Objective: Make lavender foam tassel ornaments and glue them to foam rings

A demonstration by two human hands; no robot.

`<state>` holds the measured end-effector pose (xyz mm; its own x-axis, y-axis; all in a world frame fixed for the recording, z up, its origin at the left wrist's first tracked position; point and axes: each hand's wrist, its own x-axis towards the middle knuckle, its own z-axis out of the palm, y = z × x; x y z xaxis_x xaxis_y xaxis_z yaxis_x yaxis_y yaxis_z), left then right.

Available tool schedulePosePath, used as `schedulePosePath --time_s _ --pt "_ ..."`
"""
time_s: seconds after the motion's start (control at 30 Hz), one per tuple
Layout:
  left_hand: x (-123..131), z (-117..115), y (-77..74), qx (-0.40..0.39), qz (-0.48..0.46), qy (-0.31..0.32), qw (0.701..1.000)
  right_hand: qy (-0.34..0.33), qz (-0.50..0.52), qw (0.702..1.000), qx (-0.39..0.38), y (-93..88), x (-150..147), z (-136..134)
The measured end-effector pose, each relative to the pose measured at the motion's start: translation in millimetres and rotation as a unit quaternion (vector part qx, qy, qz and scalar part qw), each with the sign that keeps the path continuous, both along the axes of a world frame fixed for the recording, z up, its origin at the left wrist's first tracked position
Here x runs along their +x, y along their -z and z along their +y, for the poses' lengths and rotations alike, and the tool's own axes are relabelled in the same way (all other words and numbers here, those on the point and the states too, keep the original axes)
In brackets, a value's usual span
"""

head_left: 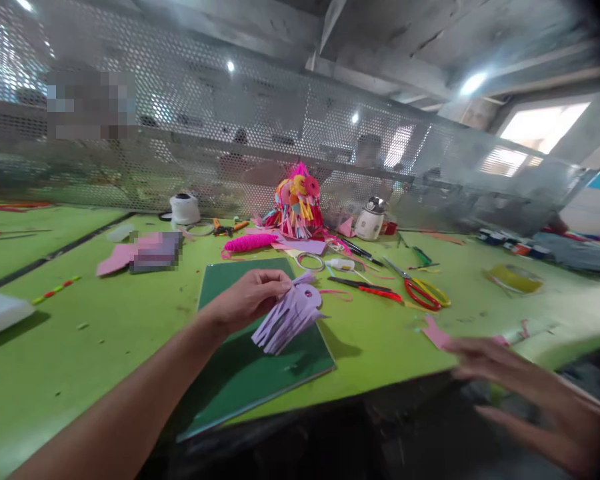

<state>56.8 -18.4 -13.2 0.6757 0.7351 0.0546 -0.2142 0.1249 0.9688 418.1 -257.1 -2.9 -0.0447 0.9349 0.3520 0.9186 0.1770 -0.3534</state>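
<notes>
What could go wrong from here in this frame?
The left hand pinches the lilac fringed paper at one end; its thin strips could crease or tear.
The right hand, blurred, is close to a pink paper piece near the table's front edge, and might knock it off.
The scissors lie loose on the table, so a careless reach could brush the blades.

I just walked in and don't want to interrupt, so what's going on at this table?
A person is holding a purple fringed paper piece in the left hand, above a green board. The right hand, blurred and open, is by a pink paper scrap near the table's edge; whether it touches it is unclear. Farther back stands a colorful fringed bundle, and red-and-yellow-handled scissors lie to the right of the board.
</notes>
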Motion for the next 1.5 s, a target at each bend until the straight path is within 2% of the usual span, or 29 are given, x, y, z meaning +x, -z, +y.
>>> schedulePosePath --time_s 0.03,0.1,0.17,0.23,0.33,0.47,0.53,0.6,0.67,0.73,0.8,0.83,0.9,0.93,0.97,1.0,1.03,1.1,1.2,1.33,1.5 --pt "3 -2 0.2 0.006 0.001 0.016 1.000 -0.044 -0.009 0.997 -0.061 -16.8 -25 22" --pt "7 -6 -1.3 0.021 0.003 0.039 0.999 -0.134 0.056 0.986 -0.085 -39.7 -79 69" --pt "7 -9 -4.8 0.031 0.002 0.051 0.998 -0.198 0.148 0.963 -0.107 -44.0 -126 106" --pt "2 -9 -9.5 0.034 0.002 0.050 0.998 -0.240 0.256 0.921 -0.170 -32.8 -160 126" --pt "-12 -2 -17.1 0.045 0.022 0.054 0.997 -0.233 0.423 0.839 -0.251 -6.9 -186 130" --pt "-36 12 -22.1 0.048 0.072 0.116 0.989 -0.213 0.583 0.737 -0.268 10.6 -209 119" --pt "-45 19 -20.0 0.053 0.105 0.153 0.981 -0.208 0.624 0.705 -0.263 13.3 -224 114" --pt "-51 24 -15.5 0.060 0.141 0.185 0.971 -0.202 0.636 0.697 -0.263 16.3 -236 110" --pt "-52 27 -10.9 0.084 0.182 0.215 0.956 -0.190 0.624 0.706 -0.276 20.4 -242 106" --pt "-47 30 -8.3 0.134 0.234 0.250 0.930 -0.172 0.589 0.730 -0.301 24.4 -238 101" --pt "-39 34 -7.8 0.185 0.277 0.279 0.901 -0.151 0.518 0.777 -0.325 26.4 -226 95" --pt "-33 37 -7.9 0.202 0.287 0.286 0.892 -0.137 0.462 0.814 -0.325 26.2 -218 92" --pt "-23 42 -7.4 0.219 0.291 0.292 0.884 -0.103 0.322 0.903 -0.265 23.2 -201 88" --pt "-18 45 -6.6 0.231 0.293 0.294 0.880 -0.093 0.250 0.942 -0.202 20.5 -193 88" --pt "-13 48 -5.4 0.254 0.298 0.295 0.872 -0.096 0.194 0.968 -0.130 17.3 -187 89" --pt "-9 50 -3.9 0.286 0.307 0.293 0.859 -0.115 0.151 0.980 -0.065 13.9 -182 92" --pt "-5 52 -2.4 0.321 0.317 0.290 0.844 -0.149 0.119 0.981 -0.014 10.8 -179 96" --pt "0 53 -0.3 0.380 0.336 0.277 0.816 -0.230 0.076 0.970 0.030 6.8 -179 107" --pt "6 50 -0.3 0.410 0.351 0.262 0.800 -0.315 0.041 0.948 0.016 9.3 -183 122" --pt "11 43 -1.6 0.448 0.368 0.243 0.778 -0.309 0.048 0.950 -0.008 23.6 -182 125" --pt "18 38 5.2 0.515 0.385 0.191 0.742 -0.269 0.025 0.963 -0.015 34.2 -173 110"
